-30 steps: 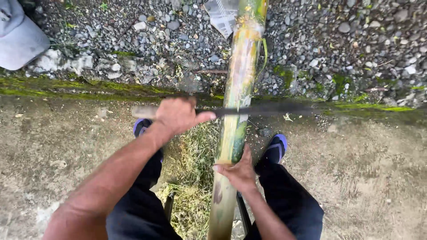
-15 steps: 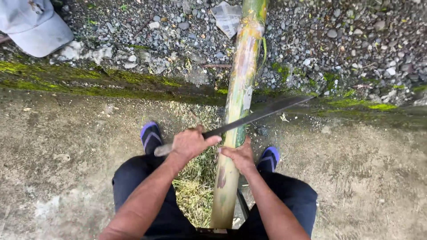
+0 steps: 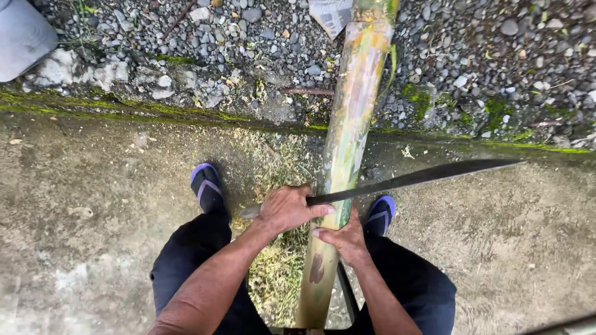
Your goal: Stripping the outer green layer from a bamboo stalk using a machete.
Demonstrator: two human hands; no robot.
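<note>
A long green-yellow bamboo pole runs from between my legs up across the concrete onto the gravel. My left hand is shut on the handle of a long dark machete. Its blade lies across the pole and points right. My right hand grips the pole just below the blade, fingers against its left side. Both hands are close together at the pole's near part. The pole's near end is hidden between my legs.
Pale green shavings lie on the concrete between my feet in blue sandals. A mossy edge separates the concrete from the gravel. A grey cloth item lies at the top left.
The machete has come down the pole toward me, from well above my right hand to just beside it. My right hand has kept its grip on the pole.
</note>
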